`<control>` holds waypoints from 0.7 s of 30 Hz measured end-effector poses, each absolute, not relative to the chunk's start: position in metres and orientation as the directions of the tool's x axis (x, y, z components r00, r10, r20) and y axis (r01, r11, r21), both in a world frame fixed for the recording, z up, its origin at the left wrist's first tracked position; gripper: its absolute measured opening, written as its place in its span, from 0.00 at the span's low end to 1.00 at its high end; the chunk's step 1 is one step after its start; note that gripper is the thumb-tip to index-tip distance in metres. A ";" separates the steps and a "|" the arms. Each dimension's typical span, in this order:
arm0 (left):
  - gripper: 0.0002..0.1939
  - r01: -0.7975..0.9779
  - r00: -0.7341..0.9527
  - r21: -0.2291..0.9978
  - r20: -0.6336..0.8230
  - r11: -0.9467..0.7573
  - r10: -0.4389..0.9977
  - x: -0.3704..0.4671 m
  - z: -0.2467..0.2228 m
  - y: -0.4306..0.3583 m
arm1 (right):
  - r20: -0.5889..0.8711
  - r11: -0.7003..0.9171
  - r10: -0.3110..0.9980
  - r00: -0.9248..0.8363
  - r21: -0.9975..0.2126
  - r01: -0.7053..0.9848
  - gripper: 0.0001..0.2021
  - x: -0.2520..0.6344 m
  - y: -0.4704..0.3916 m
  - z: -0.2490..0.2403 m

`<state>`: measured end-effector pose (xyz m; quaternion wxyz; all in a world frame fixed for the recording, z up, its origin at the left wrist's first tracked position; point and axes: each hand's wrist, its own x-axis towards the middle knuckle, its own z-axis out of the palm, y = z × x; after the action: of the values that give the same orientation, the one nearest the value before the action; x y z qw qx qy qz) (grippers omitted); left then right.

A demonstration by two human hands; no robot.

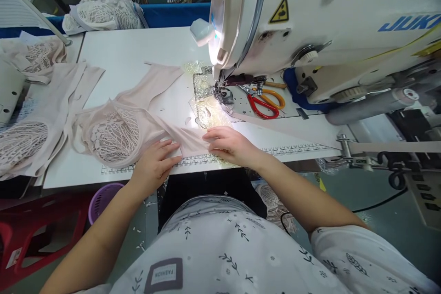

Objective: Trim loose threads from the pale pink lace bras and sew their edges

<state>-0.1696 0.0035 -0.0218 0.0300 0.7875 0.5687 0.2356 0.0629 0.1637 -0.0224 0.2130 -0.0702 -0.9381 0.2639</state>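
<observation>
A beige bra (pixel 148 121) with a lace-patterned cup lies across the white table in front of me, its band twisted toward the sewing machine. My left hand (pixel 155 165) rests on the band beside the cup, fingers stretched out and a little apart. At the band's right end, my right hand (pixel 234 146) has fingertips and thumb closed on the fabric edge. Just beyond this hand is the machine's needle area (pixel 220 87), brightly lit. Under the fabric, a printed ruler strip (pixel 196 161) runs along the table's front edge, partly covered by the bra and both hands.
The sewing machine (pixel 310 9) fills the upper right. Red-handled scissors (pixel 263 106) and an orange-handled pair (pixel 275 98) lie by its needle. More beige bras (pixel 51 110) are piled left; white ones (pixel 103 11) lie behind. A beige strip (pixel 389 147) passes through a metal guide at right.
</observation>
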 end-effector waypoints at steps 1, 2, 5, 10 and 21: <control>0.13 0.890 0.252 0.292 0.323 -0.350 0.912 -0.170 -0.021 0.003 | 0.366 0.852 0.240 -0.899 -0.523 0.014 0.08 0.063 0.164 -0.022; 0.13 0.899 0.266 0.262 0.308 -0.350 0.913 -0.170 -0.020 0.003 | 0.369 0.853 0.236 -0.899 -0.521 0.010 0.08 0.063 0.164 -0.022; 0.15 0.917 0.315 0.154 0.282 -0.367 0.906 -0.171 -0.019 0.001 | 0.379 0.857 0.232 -0.896 -0.515 0.005 0.08 0.064 0.163 -0.023; 0.14 0.908 0.394 0.016 0.313 -0.419 0.864 -0.170 -0.019 -0.002 | 0.418 0.870 0.211 -0.884 -0.493 -0.025 0.07 0.065 0.164 -0.025; 0.15 0.855 0.515 -0.100 0.283 -0.509 0.809 -0.159 0.002 0.000 | 0.385 0.848 0.196 -0.902 -0.529 -0.042 0.06 0.066 0.169 -0.022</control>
<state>-0.1589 -0.0005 0.0020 -0.1140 0.8630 0.4820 0.1002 0.0656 0.1690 -0.0221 0.2175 -0.0411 -0.9362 0.2730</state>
